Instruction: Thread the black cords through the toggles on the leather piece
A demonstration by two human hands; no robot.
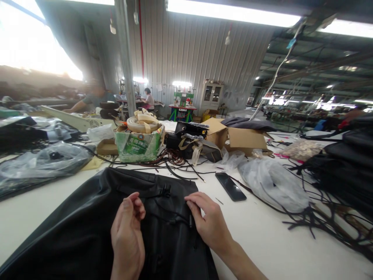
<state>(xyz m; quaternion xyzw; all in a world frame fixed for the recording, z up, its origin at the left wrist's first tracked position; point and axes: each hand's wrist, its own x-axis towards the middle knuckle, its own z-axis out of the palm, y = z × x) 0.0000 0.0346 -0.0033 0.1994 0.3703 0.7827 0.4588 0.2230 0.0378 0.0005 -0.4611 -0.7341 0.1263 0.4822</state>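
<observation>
A black bag or garment of smooth, leather-like material [87,217] lies across the white table, with thin black cords and a small dark knot or buckle [165,191] on its upper face. My left hand [128,233] hovers over its middle, palm turned inward and fingers loosely curled, with nothing visible in them. At the right edge of the black piece, my right hand [208,219] brings thumb and forefinger together. Whatever is in that pinch, if anything, is too small to make out. A black cord end [190,221] hangs just beside the right fingers.
A black phone [230,186] lies right of the piece, near a clear plastic bag [274,182]. Behind stand a green box [136,146] with rolled webbing and an open cardboard carton [246,140]. Black goods [344,163] are piled at right. A co-worker [97,97] sits at far left.
</observation>
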